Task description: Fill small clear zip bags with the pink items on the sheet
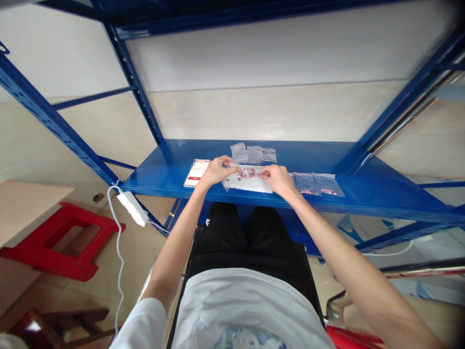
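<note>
Left hand (217, 172) and right hand (278, 178) pinch, fingers nearly closed, at opposite edges of a limp, light plastic packet of pink pieces (247, 179) on a blue steel shelf (366, 194); slippery film, best held by its edges; small zip bags (253, 154) lie just behind it.

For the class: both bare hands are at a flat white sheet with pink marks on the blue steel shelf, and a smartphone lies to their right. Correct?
No: the head view shows the white-and-red-screened smartphone left of the left hand, not right. The right hand is at the pink-marked white sheet on the blue steel shelf.
</note>
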Demonstrator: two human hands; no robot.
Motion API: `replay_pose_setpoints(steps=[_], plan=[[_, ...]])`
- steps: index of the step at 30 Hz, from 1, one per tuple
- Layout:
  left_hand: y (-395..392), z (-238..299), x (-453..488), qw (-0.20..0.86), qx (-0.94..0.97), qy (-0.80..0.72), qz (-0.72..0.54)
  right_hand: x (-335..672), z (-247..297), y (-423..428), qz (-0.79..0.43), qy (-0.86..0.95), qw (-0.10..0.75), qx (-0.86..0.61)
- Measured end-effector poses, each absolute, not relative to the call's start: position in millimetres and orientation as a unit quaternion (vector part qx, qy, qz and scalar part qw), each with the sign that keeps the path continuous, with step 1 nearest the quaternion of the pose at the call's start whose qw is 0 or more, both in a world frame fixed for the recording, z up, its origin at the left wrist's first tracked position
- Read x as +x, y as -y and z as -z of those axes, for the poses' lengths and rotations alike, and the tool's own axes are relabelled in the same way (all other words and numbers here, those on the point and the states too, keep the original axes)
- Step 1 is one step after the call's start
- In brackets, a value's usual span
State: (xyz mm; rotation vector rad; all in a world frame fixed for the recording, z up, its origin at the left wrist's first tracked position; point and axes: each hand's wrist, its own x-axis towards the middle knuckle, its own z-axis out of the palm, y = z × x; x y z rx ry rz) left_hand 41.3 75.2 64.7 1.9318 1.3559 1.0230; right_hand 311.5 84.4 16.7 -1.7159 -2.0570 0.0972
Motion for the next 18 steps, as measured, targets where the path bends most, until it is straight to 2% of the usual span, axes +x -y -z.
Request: replay_pose_setpoints(steps=[18], plan=[[-78.6, -60.0, 39.9, 0.281, 0.731, -0.506, -0.361, 306.4, -16.1, -85.7, -0.063, 0.755, 0.222, -0.614]])
